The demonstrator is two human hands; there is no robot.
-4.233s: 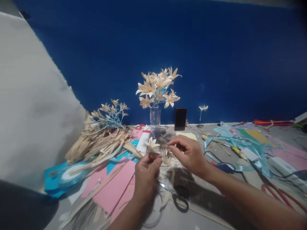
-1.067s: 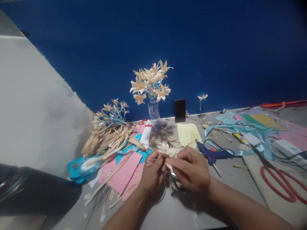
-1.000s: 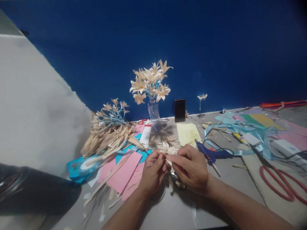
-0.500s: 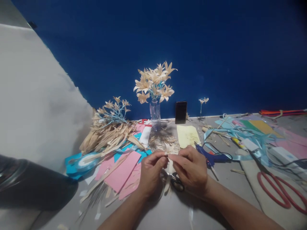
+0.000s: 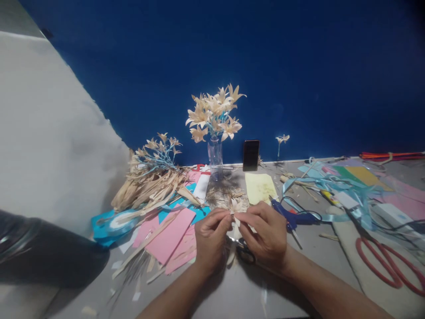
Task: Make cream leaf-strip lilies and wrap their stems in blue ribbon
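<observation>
My left hand (image 5: 212,235) and my right hand (image 5: 265,232) meet over the middle of the table, thumbs and fingertips pinched together. Between them is a small pale husk flower (image 5: 236,205), its petals showing above the fingertips; its base is hidden by the fingers. A pale husk strip (image 5: 236,231) shows just below the fingertips, and I cannot tell whether it joins the flower. Scissors with black handles (image 5: 245,253) lie under my right hand. A blue glue gun (image 5: 295,218) rests to the right of that hand.
Husk flowers (image 5: 215,110) stand in a clear vase (image 5: 215,161) at the back, beside an upright phone (image 5: 251,155). Pink paper (image 5: 174,235) and a husk bundle (image 5: 149,188) lie left; red-handled scissors (image 5: 381,259) and blue ribbon (image 5: 361,195) lie right. A dark cylinder (image 5: 49,252) stands front left.
My fingertips have shifted slightly around the husk flower, and its petals appear a little more upright. Both hands keep nearly the same place.
</observation>
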